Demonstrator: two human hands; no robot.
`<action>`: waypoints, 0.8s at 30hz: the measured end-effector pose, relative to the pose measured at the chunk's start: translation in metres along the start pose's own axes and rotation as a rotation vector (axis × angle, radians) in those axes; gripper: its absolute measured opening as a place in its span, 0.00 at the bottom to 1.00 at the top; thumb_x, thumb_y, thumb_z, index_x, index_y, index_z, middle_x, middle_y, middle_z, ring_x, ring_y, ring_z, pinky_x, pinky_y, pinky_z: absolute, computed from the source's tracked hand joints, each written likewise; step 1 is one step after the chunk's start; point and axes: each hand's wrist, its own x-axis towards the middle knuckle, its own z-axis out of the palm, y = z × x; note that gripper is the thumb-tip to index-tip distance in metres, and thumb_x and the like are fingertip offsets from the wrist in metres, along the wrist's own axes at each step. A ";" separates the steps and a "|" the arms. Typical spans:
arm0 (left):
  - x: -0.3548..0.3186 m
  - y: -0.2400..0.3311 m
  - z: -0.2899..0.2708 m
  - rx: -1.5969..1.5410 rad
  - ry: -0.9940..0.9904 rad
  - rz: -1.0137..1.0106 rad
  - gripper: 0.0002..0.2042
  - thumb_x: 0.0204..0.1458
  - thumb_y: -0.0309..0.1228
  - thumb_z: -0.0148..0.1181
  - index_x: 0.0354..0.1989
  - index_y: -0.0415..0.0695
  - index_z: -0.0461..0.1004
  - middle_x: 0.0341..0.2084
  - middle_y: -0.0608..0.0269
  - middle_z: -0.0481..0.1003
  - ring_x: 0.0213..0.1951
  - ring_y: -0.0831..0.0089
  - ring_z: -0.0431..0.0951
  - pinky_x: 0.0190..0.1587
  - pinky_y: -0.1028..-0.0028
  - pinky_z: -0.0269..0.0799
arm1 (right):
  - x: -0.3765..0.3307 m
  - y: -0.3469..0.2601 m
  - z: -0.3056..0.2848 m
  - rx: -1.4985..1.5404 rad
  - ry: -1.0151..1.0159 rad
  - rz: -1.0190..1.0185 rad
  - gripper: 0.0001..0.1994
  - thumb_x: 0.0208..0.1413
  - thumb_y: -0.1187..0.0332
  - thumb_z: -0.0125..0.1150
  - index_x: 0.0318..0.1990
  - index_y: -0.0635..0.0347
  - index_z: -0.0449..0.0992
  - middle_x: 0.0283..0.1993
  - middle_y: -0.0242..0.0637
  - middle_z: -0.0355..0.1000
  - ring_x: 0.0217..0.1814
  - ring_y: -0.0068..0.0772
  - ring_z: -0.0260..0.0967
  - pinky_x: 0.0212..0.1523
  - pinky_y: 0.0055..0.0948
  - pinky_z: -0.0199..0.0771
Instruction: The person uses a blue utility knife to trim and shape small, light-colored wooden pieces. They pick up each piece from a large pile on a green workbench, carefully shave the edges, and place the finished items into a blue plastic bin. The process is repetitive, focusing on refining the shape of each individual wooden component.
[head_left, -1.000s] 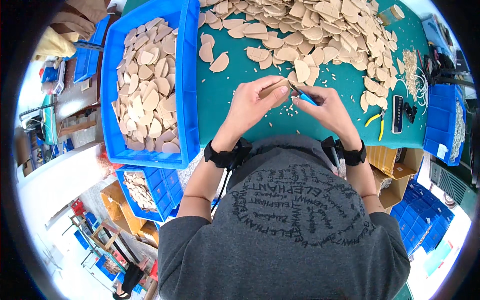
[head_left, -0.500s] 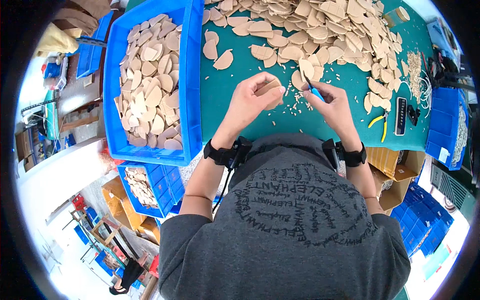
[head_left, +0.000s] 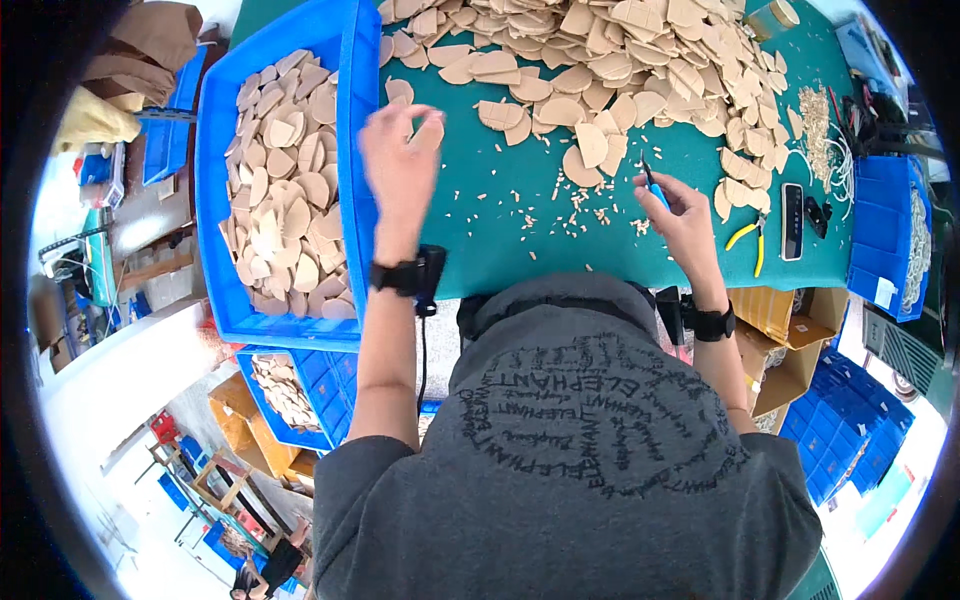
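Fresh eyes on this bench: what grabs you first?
The big heap of tan pieces across the far side of the green table, then the blue bin at left, full of similar pieces. After that, the right hand, holding a blue-handled tool right of the scattered crumbs.

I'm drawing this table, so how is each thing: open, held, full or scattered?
Left hand: partly curled, contents unclear
Right hand: gripping the blue tool
Blue tool: held
Big blue tray: open, loaded with tan pieces
Tan pile: heaped loosely
Tiny bits: scattered
Yellow pliers: lying down, handles spread
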 end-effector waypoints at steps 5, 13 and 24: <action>-0.023 0.084 0.132 -0.086 -0.659 -0.217 0.23 0.46 0.53 0.62 0.36 0.44 0.76 0.41 0.55 0.74 0.43 0.58 0.76 0.44 0.62 0.72 | 0.002 0.009 -0.002 0.013 0.080 -0.049 0.14 0.53 0.66 0.64 0.44 0.65 0.78 0.28 0.23 0.70 0.27 0.10 0.59 0.27 0.14 0.59; -0.033 0.070 0.170 -0.530 -0.508 -0.317 0.15 0.53 0.38 0.60 0.41 0.39 0.76 0.33 0.57 0.79 0.34 0.69 0.79 0.37 0.70 0.73 | 0.000 0.009 -0.006 -0.052 0.028 -0.024 0.16 0.53 0.65 0.63 0.46 0.66 0.76 0.33 0.26 0.72 0.33 0.12 0.63 0.33 0.16 0.64; -0.016 0.078 0.000 -1.014 -0.756 -0.415 0.17 0.62 0.39 0.50 0.50 0.39 0.72 0.35 0.62 0.76 0.35 0.77 0.78 0.39 0.80 0.72 | 0.008 -0.036 0.033 -0.205 -0.196 -0.190 0.21 0.50 0.60 0.66 0.47 0.65 0.76 0.34 0.41 0.75 0.32 0.27 0.70 0.36 0.25 0.70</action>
